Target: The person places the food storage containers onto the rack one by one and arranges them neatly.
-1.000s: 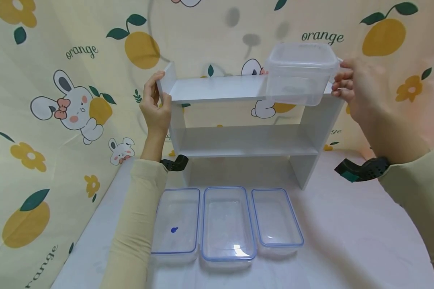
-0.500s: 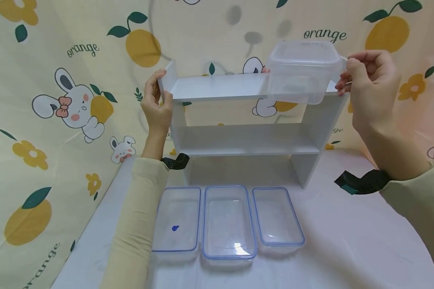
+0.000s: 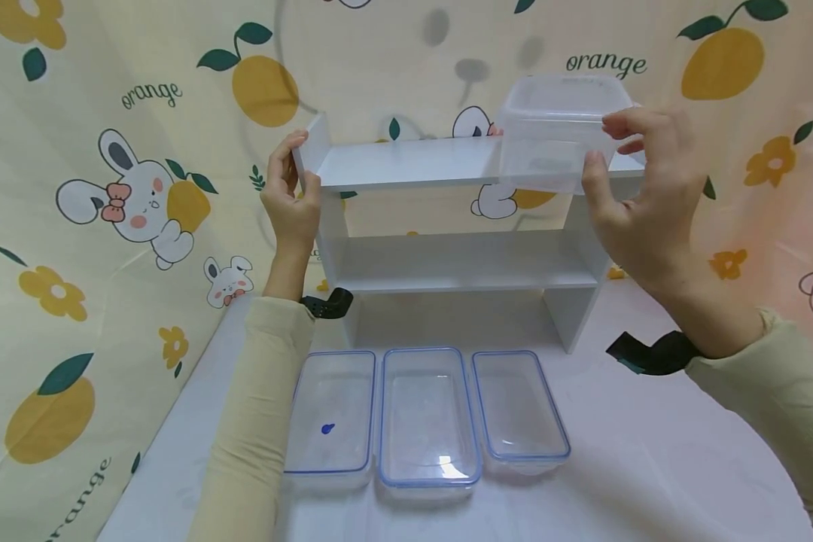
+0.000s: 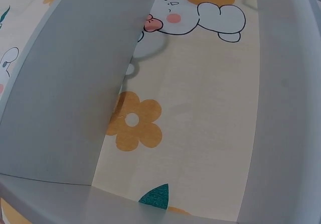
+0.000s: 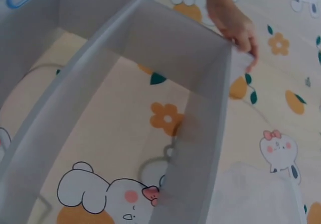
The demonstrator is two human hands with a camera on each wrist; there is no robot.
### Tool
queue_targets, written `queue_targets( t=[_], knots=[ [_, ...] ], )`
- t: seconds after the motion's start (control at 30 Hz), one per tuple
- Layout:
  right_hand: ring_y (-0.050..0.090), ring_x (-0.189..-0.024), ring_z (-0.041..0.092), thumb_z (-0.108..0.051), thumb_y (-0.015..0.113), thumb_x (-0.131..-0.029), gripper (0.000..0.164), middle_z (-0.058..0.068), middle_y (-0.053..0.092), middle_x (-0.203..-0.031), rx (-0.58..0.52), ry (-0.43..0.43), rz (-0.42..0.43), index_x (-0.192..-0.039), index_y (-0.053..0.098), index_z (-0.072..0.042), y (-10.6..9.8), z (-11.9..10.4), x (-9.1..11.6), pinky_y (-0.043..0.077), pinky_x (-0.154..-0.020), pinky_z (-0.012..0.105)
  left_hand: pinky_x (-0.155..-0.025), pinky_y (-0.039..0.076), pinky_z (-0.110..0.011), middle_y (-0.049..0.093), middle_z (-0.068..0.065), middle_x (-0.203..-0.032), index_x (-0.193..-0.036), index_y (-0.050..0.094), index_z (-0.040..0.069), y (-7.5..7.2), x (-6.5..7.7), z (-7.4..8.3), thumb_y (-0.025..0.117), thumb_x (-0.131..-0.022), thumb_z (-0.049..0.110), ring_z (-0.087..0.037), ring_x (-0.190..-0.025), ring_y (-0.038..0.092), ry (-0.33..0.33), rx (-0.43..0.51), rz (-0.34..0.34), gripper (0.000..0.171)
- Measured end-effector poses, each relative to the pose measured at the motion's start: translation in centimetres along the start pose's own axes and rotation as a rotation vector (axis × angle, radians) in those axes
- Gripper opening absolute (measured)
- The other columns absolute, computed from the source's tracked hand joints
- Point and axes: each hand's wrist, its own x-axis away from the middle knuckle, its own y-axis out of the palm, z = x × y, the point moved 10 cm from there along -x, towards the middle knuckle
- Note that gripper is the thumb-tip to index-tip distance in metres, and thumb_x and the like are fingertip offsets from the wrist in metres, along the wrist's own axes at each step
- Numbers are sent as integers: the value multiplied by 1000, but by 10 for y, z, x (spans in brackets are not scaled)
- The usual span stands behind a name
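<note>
A white shelf unit (image 3: 467,271) with open tiers stands on the table. At its upper left corner my left hand (image 3: 293,196) grips the raised side panel; the same hand (image 5: 238,30) shows at the far corner in the right wrist view. On the top board's right end sits a translucent lidded plastic container (image 3: 542,139), its front overhanging the board's edge. My right hand (image 3: 650,203) is at the container's front right corner, thumb and forefinger spread apart and overlapping it. The left wrist view shows the shelf's grey boards (image 4: 70,83), with no fingers in sight.
Three clear boxes with blue-edged lids stand in a row before the shelf: a left box (image 3: 335,399) with a small blue mark, a middle box (image 3: 428,429) and a right box (image 3: 518,406). A patterned cloth (image 3: 142,316) hangs behind and at the left.
My right hand has moved from the shelf's right side panel leftward to the front of the container, its thumb and forefinger parting. The left hand and the container have stayed in place.
</note>
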Motion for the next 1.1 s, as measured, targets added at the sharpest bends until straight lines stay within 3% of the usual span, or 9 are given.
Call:
queue_targets(
  t=[0.03, 0.2, 0.43, 0.6, 0.77, 1.1],
  knots=[
    [55, -106, 11, -24, 57, -85, 40, 22, 62, -115, 14, -26, -3, -114, 61, 4, 2, -3, 2, 43, -96, 19, -110, 40, -27, 58, -20, -134, -122, 53, -9, 0, 0, 1, 44, -83, -5, -20, -130, 54, 0, 0, -1, 41],
    [52, -115, 38, -19, 55, -85, 39, 25, 59, -120, 44, -145, -51, -116, 60, 4, 16, -12, 10, 42, -105, 38, -110, 40, -27, 58, -22, -133, -120, 54, -10, 0, 3, 11, 44, -82, -6, -21, -130, 54, -8, 15, -4, 39],
    [37, -141, 37, -18, 55, -88, 48, 21, 48, -144, 254, -307, -230, -132, 52, 3, 45, -19, 17, 16, -121, 53, -110, 39, -27, 58, -22, -133, -120, 54, -11, 1, 4, 19, 45, -83, -6, -22, -130, 54, -4, 1, -9, 38],
    [26, -149, 34, -23, 51, -92, 57, 14, 34, -156, 392, -295, -305, -143, 41, -2, 59, -11, 17, 10, -121, 57, -110, 39, -27, 58, -22, -134, -121, 53, -11, 1, 0, 5, 44, -83, -7, -22, -131, 53, 3, 7, -10, 39],
    [24, -149, 34, -24, 49, -93, 60, 15, 31, -157, 429, -280, -314, -147, 35, -1, 62, -6, 17, 11, -122, 54, -110, 40, -27, 58, -19, -134, -121, 54, -8, 0, -3, -10, 46, -83, -6, -19, -131, 54, 11, 12, -11, 40],
    [31, -142, 42, -28, 43, -95, 59, 27, 38, -148, 460, -257, -273, -144, 37, 4, 51, 7, 12, 14, -121, 55, -109, 40, -26, 60, -15, -133, -120, 55, -6, 0, -3, -7, 47, -83, -3, -15, -129, 55, 33, 19, -19, 38]
  ],
)
